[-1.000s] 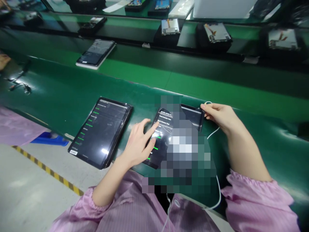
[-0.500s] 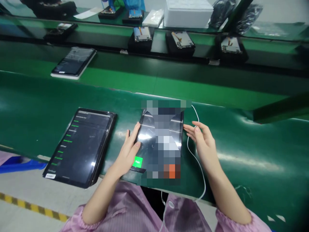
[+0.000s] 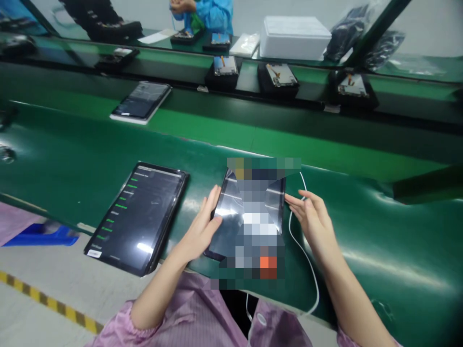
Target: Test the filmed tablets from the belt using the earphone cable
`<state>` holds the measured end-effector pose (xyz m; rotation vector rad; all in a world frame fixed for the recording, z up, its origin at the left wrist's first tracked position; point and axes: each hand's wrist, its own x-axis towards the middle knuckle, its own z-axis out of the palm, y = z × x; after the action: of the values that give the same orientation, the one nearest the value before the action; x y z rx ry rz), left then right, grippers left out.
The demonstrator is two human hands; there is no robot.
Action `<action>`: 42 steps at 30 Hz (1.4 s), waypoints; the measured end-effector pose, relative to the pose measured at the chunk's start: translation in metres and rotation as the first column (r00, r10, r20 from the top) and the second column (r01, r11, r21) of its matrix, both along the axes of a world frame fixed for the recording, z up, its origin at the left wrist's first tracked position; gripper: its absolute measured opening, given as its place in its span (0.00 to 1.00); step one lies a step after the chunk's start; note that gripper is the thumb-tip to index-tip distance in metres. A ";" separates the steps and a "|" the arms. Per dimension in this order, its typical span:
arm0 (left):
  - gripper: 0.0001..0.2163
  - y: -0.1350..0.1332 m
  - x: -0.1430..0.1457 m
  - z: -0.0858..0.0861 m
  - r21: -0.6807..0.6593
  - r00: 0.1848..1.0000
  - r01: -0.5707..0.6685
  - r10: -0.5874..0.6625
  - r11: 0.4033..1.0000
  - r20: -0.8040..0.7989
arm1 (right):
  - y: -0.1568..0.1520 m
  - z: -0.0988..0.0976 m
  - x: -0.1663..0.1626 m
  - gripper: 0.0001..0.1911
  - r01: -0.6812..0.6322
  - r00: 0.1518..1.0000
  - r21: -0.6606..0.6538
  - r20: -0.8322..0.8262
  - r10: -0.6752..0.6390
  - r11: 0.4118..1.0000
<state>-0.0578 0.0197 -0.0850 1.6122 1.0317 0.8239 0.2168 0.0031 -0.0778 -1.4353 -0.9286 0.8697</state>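
Observation:
A tablet (image 3: 227, 226) lies face up on the green bench in front of me, with much of its screen masked by blurred blocks. My left hand (image 3: 202, 226) rests along its left edge, fingers stretched out and thumb over the screen's border. On the other side my right hand (image 3: 316, 217) is open and loosely bent, its fingertips at the tablet's right edge. A white cable (image 3: 302, 250) runs past the right fingers and down over the bench's front edge. To the left is another tablet (image 3: 139, 221), its lit screen listing green and white lines; it seems stacked on something dark.
Beyond the bench, a tablet on a white base (image 3: 141, 102) lies on a lower green surface. Black holders with circuit parts (image 3: 278, 79) line a ledge. Behind are a white foam box (image 3: 294, 38) and a co-worker's blue sleeve (image 3: 217, 17). A green post (image 3: 427, 185) stands right.
The green square near the lower left of the middle tablet's screen has gone. My view has shifted, so the scene sits further right and lower. Both hands keep nearly the same places at the tablet.

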 end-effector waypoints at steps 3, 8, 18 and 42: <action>0.31 -0.010 0.001 -0.005 0.010 0.998 0.011 -0.010 1.000 -0.057 | 0.002 0.000 0.007 0.29 0.009 1.000 -0.031 -0.008 -0.009 0.999; 0.29 -0.027 -0.003 -0.009 0.115 0.989 0.075 -0.060 0.991 -0.135 | 0.036 0.014 0.017 0.34 -0.011 0.988 -0.109 0.153 0.028 0.994; 0.52 -0.031 -0.006 -0.017 0.102 0.969 0.145 -0.121 0.984 -0.215 | 0.109 0.048 0.024 0.28 -0.134 0.867 -0.355 0.411 0.283 0.925; 0.64 -0.030 -0.004 -0.014 0.062 0.953 0.127 -0.104 0.990 -0.285 | 0.129 0.044 0.038 0.24 0.062 0.997 -0.131 0.049 -0.056 0.989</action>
<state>-0.0621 -0.0107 -0.0994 1.8781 1.1001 0.5723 0.2545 0.1317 -0.0343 -1.5947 -0.8705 0.8707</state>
